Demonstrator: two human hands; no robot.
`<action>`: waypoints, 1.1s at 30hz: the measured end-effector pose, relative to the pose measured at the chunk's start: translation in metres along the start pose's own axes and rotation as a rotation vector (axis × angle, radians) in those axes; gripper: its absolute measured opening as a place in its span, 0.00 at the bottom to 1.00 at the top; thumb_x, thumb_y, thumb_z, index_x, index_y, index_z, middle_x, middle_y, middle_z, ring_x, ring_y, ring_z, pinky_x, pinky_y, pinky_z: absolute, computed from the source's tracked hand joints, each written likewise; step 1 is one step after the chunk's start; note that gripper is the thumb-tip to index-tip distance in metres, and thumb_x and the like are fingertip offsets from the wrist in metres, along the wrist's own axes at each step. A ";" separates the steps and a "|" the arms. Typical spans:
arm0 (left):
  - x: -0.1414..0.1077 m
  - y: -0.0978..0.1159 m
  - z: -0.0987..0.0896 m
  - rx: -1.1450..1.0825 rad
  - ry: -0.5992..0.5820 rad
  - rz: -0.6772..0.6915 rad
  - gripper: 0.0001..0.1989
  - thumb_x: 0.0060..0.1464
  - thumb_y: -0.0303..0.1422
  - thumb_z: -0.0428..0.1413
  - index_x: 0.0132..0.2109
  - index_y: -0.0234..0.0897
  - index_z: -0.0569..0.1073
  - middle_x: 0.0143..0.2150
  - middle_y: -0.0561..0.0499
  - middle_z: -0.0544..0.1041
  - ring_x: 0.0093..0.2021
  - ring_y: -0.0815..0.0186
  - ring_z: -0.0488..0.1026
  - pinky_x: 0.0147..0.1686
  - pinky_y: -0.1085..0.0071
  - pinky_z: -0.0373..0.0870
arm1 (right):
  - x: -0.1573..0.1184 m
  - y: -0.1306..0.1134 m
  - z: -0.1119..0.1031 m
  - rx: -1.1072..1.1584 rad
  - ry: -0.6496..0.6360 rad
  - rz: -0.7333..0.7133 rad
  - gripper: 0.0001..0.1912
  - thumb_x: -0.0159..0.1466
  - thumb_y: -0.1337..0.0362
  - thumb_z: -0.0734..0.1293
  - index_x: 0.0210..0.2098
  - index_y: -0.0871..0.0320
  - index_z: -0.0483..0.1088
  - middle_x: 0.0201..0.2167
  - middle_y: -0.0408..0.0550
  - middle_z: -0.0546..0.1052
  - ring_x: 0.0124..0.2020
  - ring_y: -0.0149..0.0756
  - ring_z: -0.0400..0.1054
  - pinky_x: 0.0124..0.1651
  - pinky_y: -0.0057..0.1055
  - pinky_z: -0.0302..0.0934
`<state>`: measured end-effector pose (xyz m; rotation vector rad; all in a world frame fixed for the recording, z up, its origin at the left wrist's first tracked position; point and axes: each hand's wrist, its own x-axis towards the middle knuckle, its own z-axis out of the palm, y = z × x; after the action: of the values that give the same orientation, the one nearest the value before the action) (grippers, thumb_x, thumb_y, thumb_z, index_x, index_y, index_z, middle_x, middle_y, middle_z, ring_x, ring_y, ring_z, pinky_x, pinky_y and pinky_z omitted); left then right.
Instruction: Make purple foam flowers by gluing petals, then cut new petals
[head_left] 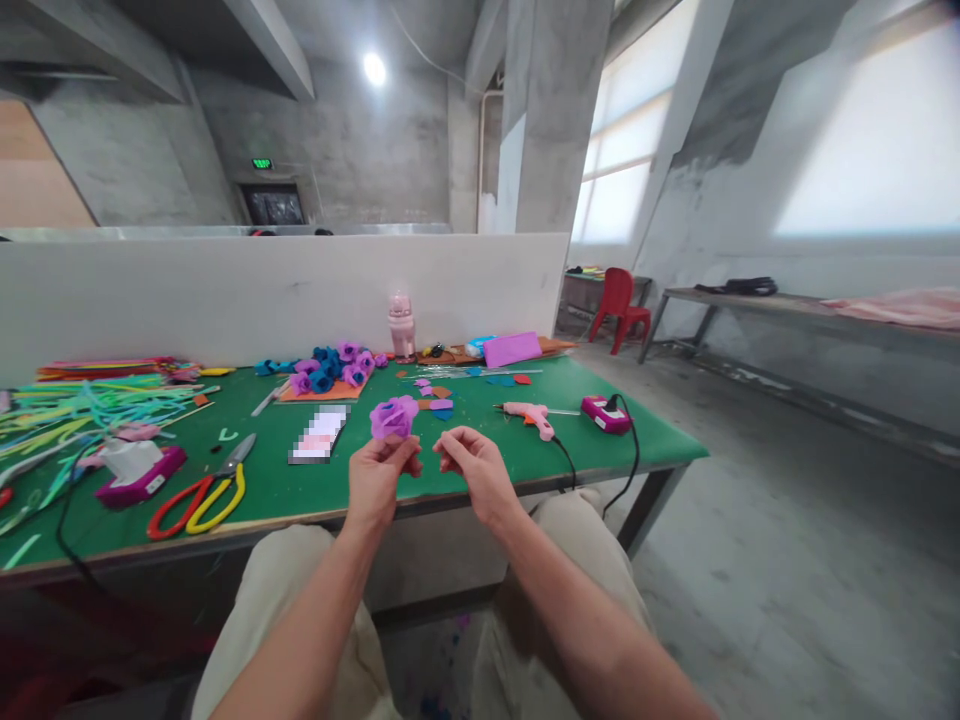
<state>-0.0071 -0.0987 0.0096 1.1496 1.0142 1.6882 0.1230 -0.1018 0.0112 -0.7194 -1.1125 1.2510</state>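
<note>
My left hand (380,470) is closed around the base of a purple crepe-paper flower (394,416), whose bloom stands upright above the fingers. A dark blue patch shows in its middle. Just to the right, my right hand (474,465) is closed in a pinch, apart from the flower. Whatever its fingertips hold, if anything, is too small to make out. Beyond the hands lie small paper petals (440,410) in blue, purple and brown. A pink glue gun (531,416) rests on the green table (457,500) to the right of my right hand.
Left of my hands are red-and-yellow-handled scissors (199,503), a phone (319,434) and a magenta box (141,476) with a cable. Finished-looking blue and purple flowers (322,370) sit behind. A pink bottle (402,328) stands by the white partition (285,290). A magenta power box (606,414) is at right.
</note>
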 end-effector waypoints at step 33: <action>-0.011 -0.003 0.006 0.012 0.022 0.039 0.09 0.35 0.25 0.58 0.29 0.34 0.78 0.22 0.54 0.76 0.23 0.69 0.69 0.26 0.74 0.67 | -0.023 -0.007 0.023 -1.196 0.029 -0.638 0.17 0.65 0.58 0.58 0.47 0.60 0.69 0.44 0.55 0.73 0.46 0.44 0.62 0.49 0.40 0.54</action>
<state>0.0019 -0.1071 0.0058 1.1676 1.0228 1.7304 0.1059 -0.1285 0.0197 -1.0950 -1.8605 -0.0724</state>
